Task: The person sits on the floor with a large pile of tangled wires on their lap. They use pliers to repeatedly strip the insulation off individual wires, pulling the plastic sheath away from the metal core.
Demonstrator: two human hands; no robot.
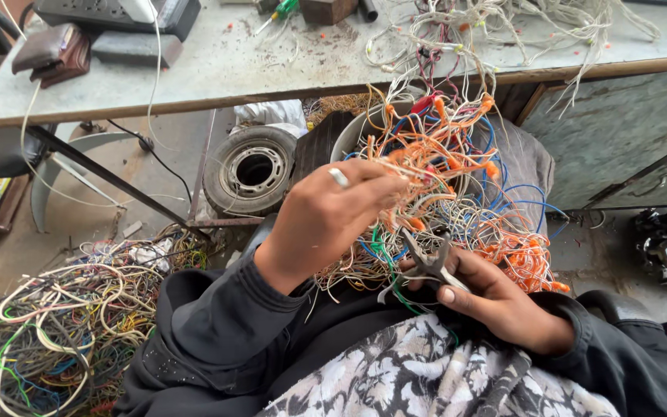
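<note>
Orange, blue and white wires make a big messy bundle (457, 193) that sits on the person's lap, just in front of the table (218, 69). The left hand (326, 216) is closed, pinching a few thin wires up at the top of the bundle. The right hand (496, 297) is closed around small metal pliers (426, 262), low down by the bundle. I think the wires are light, soft and bendy, but they tangle and snag, so one wire will tug the others along. The best place to hold is one single strand near its end, not the whole clump. A round grey tub (353, 131) stands behind the bundle, but I cannot tell what is inside it. On the floor lies another pile of wires (55, 332) beside an old tyre (252, 170).
</note>
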